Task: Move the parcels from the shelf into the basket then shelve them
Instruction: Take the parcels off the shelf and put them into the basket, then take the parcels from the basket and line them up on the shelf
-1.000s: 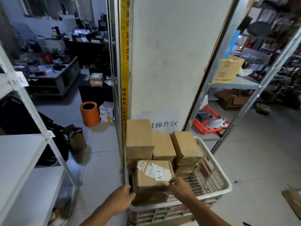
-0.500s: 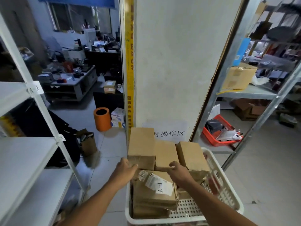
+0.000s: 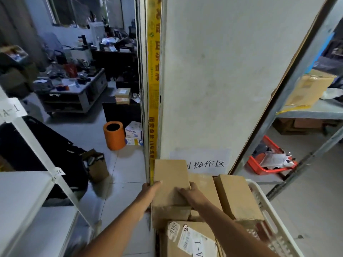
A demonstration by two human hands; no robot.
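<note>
A white plastic basket (image 3: 267, 206) at the bottom right holds several brown cardboard parcels. The tallest parcel (image 3: 169, 178) stands at the basket's far left corner. My left hand (image 3: 151, 190) presses its left side and my right hand (image 3: 191, 194) grips its right edge, so both hands hold this parcel. Beside it are a middle parcel (image 3: 203, 182) and a right parcel (image 3: 236, 197). A near parcel (image 3: 187, 240) carries white labels, one reading A-1. The white shelf (image 3: 22, 197) tagged A-1 stands at the left.
A white pillar (image 3: 213, 75) with a paper sign rises right behind the basket. A grey metal rack (image 3: 300, 112) at right holds a cardboard box and a red tray. On the floor at left are an orange bin (image 3: 114, 135), a paper bag and black luggage.
Both hands moved from the labelled near parcel forward to the tall parcel at the far left and closed on its sides. The view drew closer to the basket.
</note>
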